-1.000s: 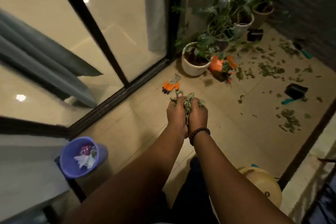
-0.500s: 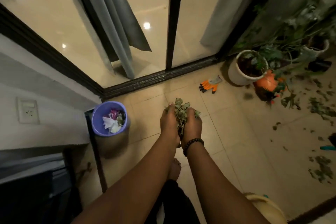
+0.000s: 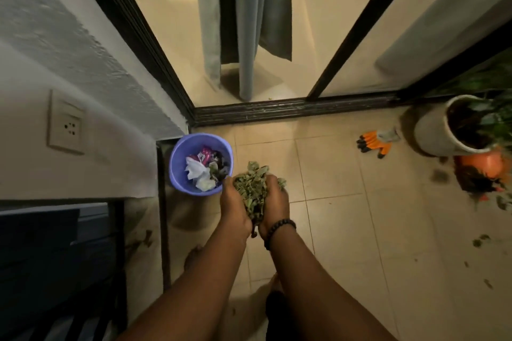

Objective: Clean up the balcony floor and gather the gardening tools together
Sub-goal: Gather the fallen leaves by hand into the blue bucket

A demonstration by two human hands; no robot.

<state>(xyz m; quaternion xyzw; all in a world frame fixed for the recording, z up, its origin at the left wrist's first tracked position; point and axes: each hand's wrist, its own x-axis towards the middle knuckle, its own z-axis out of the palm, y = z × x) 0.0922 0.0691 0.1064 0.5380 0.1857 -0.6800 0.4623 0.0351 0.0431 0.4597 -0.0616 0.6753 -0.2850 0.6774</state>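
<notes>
just beside the purple bin (image 3: 177, 171), left hand (image 3: 234, 209) and right hand (image 3: 275, 206) each have a grip clasping one clump of leaves (image 3: 250, 191).

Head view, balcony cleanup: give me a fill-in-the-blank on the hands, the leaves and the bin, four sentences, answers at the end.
1. The left hand and right hand together hold a bundle of dry ____.
2. The bin beside the hands is ____ in colour.
3. The beaded bracelet sits on the ____ wrist.
4. The orange gloves lie on the floor next to a ____ plant pot.

Missing words: leaves; purple; right; white
</notes>
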